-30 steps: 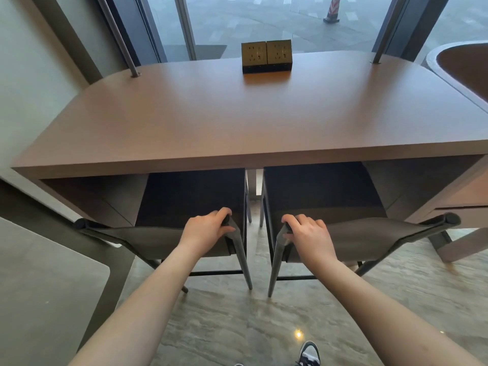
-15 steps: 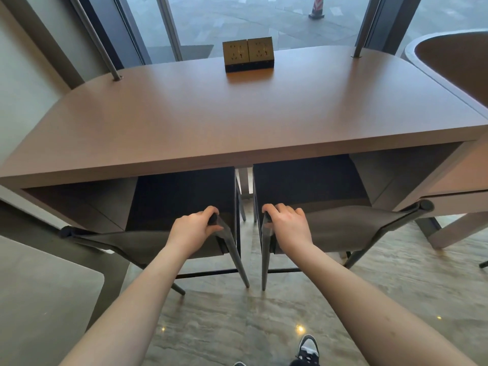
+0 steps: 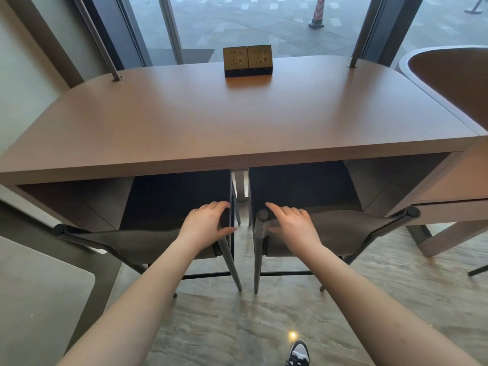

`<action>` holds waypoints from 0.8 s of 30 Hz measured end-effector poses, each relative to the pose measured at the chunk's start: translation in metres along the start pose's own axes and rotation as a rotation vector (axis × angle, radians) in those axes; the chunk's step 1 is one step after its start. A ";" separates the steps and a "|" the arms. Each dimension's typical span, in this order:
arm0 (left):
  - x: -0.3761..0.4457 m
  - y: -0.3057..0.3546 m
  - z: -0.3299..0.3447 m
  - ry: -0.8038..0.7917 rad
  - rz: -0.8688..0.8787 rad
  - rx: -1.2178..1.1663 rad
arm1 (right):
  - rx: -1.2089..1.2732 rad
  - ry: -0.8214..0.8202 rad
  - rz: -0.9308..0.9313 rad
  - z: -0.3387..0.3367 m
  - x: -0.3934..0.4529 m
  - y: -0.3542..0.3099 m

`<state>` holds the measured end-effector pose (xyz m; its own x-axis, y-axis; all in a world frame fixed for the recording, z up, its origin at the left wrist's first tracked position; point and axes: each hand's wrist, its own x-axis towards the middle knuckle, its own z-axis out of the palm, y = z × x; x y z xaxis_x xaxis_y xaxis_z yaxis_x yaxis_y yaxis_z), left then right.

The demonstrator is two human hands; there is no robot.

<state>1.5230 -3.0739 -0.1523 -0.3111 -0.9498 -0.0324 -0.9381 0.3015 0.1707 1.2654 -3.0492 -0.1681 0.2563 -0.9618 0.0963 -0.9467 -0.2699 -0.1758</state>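
Two grey chairs stand side by side, pushed under a brown wooden table point(image 3: 237, 122), seats hidden beneath it. My left hand point(image 3: 208, 223) lies over the right top corner of the left chair's backrest point(image 3: 118, 241), fingers stretched forward, thumb pointing right. My right hand point(image 3: 293, 223) hovers at the left top corner of the right chair's backrest point(image 3: 348, 228), fingers spread and slightly blurred. That corner's round knob point(image 3: 263, 215) is uncovered beside the hand.
A gold double socket box point(image 3: 247, 60) stands at the table's far edge before a window. Metal poles point(image 3: 100, 40) rise from both far corners. A second table point(image 3: 449, 186) adjoins on the right, a grey panel point(image 3: 39, 299) on the left. My shoe point(image 3: 298, 352) is on the stone floor.
Both chairs have slid further under the table. My hands, which were gripping the backrest corners, have uncurled, and the right one has come off its corner.
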 end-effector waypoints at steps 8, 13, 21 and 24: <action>0.038 0.087 0.004 -0.090 0.179 -0.076 | -0.011 0.178 0.168 -0.028 -0.031 0.092; 0.054 0.117 0.015 -0.254 0.167 0.059 | -0.056 0.257 0.640 -0.051 -0.060 0.191; 0.068 0.131 0.011 -0.419 0.075 0.164 | 0.559 0.390 0.823 -0.051 -0.052 0.212; 0.065 0.131 0.010 -0.405 0.060 0.135 | 0.603 0.485 0.871 -0.053 -0.045 0.209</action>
<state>1.3782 -3.0956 -0.1420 -0.3753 -0.8290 -0.4145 -0.9196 0.3889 0.0547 1.0451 -3.0596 -0.1574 -0.6601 -0.7491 0.0550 -0.4859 0.3700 -0.7918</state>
